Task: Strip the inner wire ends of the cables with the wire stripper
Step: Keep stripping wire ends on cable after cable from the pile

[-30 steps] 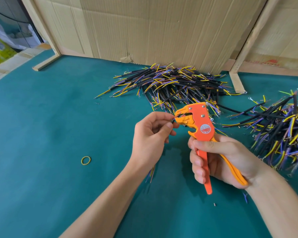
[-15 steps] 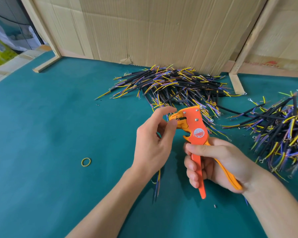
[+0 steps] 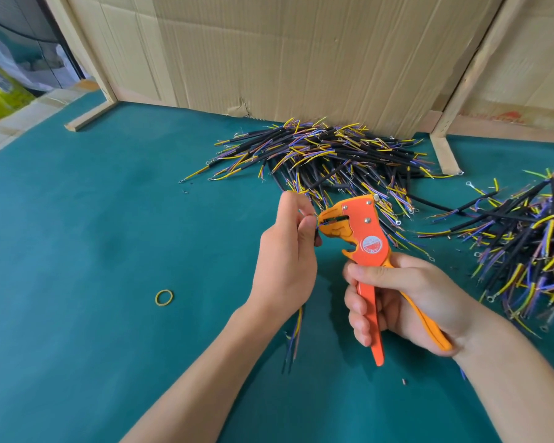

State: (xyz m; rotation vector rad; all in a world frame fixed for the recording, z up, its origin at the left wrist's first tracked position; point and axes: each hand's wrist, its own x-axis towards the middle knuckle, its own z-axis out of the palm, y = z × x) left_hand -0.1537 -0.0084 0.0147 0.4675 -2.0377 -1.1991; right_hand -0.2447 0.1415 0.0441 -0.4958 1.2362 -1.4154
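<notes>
My right hand (image 3: 400, 298) grips the handles of an orange wire stripper (image 3: 362, 228), its jaws pointing left. My left hand (image 3: 285, 254) pinches a short black cable (image 3: 296, 330) near its top end and holds that end at the stripper's jaws. The cable's lower end, with yellow and purple inner wires, hangs below my left wrist. Most of the cable is hidden behind my hand. A big pile of black cables (image 3: 327, 155) with coloured inner wires lies behind the stripper. A second pile (image 3: 531, 238) lies at the right.
Green felt (image 3: 93, 235) covers the table. A yellow rubber band (image 3: 164, 297) lies left of my left hand. Cardboard panels (image 3: 285, 49) on wooden frames wall off the back. A small offcut (image 3: 404, 381) lies below the stripper.
My left hand has shifted from a raised index finger to pinching the cable end at the stripper's jaws. The stripper has tilted slightly and stays in my right hand.
</notes>
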